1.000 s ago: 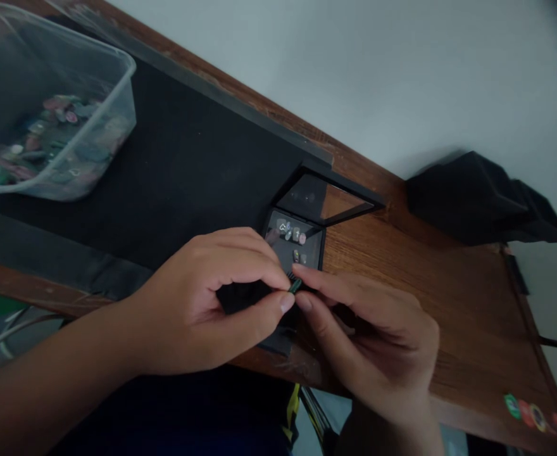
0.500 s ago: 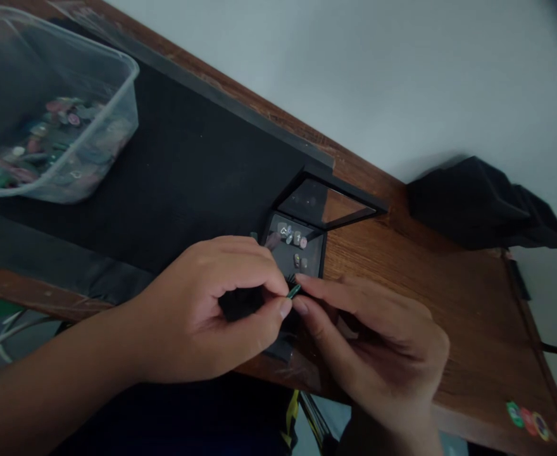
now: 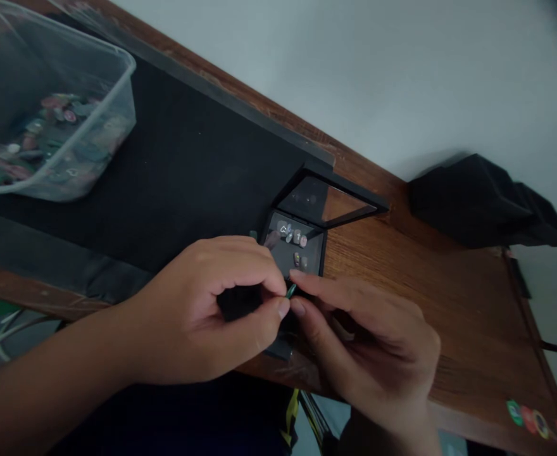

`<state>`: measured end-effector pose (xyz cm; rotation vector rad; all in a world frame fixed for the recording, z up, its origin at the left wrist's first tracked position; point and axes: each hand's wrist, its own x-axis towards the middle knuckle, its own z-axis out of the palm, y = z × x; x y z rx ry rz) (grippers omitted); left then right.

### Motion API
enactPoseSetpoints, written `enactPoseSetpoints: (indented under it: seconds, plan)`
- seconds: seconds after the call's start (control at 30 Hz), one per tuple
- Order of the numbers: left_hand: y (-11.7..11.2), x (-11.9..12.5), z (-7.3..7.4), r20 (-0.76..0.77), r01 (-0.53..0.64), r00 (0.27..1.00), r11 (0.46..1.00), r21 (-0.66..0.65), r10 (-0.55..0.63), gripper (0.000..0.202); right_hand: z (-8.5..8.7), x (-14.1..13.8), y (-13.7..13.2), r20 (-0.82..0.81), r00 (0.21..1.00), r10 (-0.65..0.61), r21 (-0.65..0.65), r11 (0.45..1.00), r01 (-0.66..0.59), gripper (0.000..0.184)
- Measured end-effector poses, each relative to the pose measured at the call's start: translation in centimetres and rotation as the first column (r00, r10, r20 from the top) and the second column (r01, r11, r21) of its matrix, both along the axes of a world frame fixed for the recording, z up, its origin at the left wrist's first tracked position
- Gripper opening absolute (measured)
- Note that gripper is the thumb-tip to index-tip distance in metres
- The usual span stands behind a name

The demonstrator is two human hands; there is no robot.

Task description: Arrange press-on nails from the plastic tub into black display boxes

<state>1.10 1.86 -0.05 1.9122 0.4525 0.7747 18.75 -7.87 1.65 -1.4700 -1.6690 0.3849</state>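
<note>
My left hand (image 3: 212, 310) and my right hand (image 3: 368, 342) meet fingertip to fingertip over a small open black display box (image 3: 316, 244). Between them they pinch a tiny green press-on nail (image 3: 291, 290). The box's tray holds several small decorated nails (image 3: 294, 237) on its dark pad. Its clear-windowed lid (image 3: 328, 199) stands open at the far side. My hands hide the near half of the box.
A clear plastic tub (image 3: 112, 114) with many coloured nails sits at the far left on a black mat (image 3: 188, 158). A black cloth bundle (image 3: 482, 202) lies at the right by the wall. Round coloured stickers (image 3: 530, 415) mark the wooden table's (image 3: 449, 285) near right edge.
Both hands stayed over the box with the green nail pinched between them. The nail tilted a little and the fingertips closed slightly nearer together.
</note>
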Motion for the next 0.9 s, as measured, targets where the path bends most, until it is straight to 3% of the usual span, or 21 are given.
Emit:
enactPoseSetpoints:
  seconds: [0.43, 0.9]
  plan:
    - [0.07, -0.07, 0.1, -0.026, 0.022, 0.999, 1.0, -0.02, -0.022, 0.014, 0.14, 0.29, -0.13, 0.012, 0.998, 0.055, 0.008, 0.998, -0.055, 0.04]
    - [0.02, -0.25, 0.5, -0.02, 0.062, 0.998, 0.997, -0.035, -0.063, 0.015, -0.04, 0.42, 0.15, 0.026, 0.997, 0.071, 0.036, 0.997, -0.072, 0.031]
